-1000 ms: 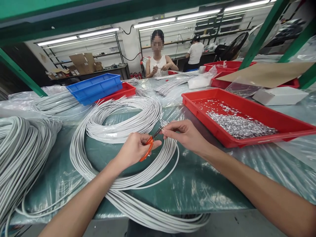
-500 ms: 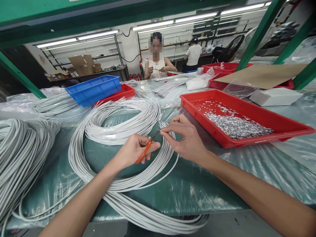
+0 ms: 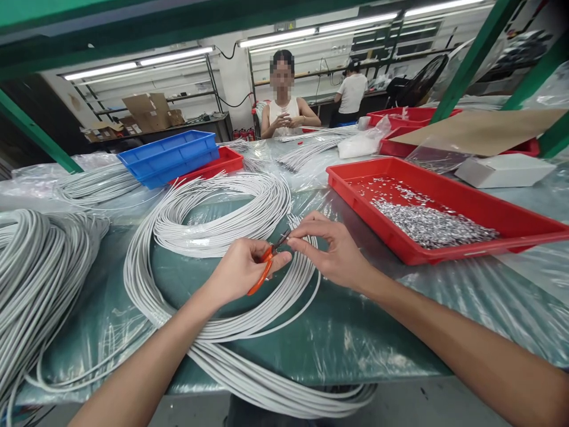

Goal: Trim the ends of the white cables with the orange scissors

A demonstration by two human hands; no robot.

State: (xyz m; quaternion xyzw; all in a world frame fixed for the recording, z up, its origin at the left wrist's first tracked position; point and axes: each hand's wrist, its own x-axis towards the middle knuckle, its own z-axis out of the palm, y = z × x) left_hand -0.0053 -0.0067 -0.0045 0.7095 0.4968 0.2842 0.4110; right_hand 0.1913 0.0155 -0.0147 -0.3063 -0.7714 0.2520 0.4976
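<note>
My left hand (image 3: 242,270) is closed around orange-handled pliers (image 3: 262,279), whose thin dark jaws point up and right. At the jaw tips, the thumb and forefinger of my right hand (image 3: 329,246) are pinched together; whatever small piece lies between them is too small to make out. Beneath both hands lies a coil of white cables (image 3: 146,290), with its cable ends gathered just behind my right fingertips. A second coil of white cables (image 3: 213,234) rests on the far part of the first.
At right, a red tray (image 3: 427,256) holds many small shiny metal pieces (image 3: 435,225). A thick cable bundle (image 3: 40,284) lies at left. Behind are a blue bin (image 3: 169,157), a white box (image 3: 504,171) and a seated co-worker (image 3: 284,112). Green frame posts (image 3: 475,62) rise at right.
The pliers' handles and jaws have turned slightly in my left hand, with the jaws still at my right fingertips. The camera view has shifted a little. Across the table, the co-worker's hands have come together.
</note>
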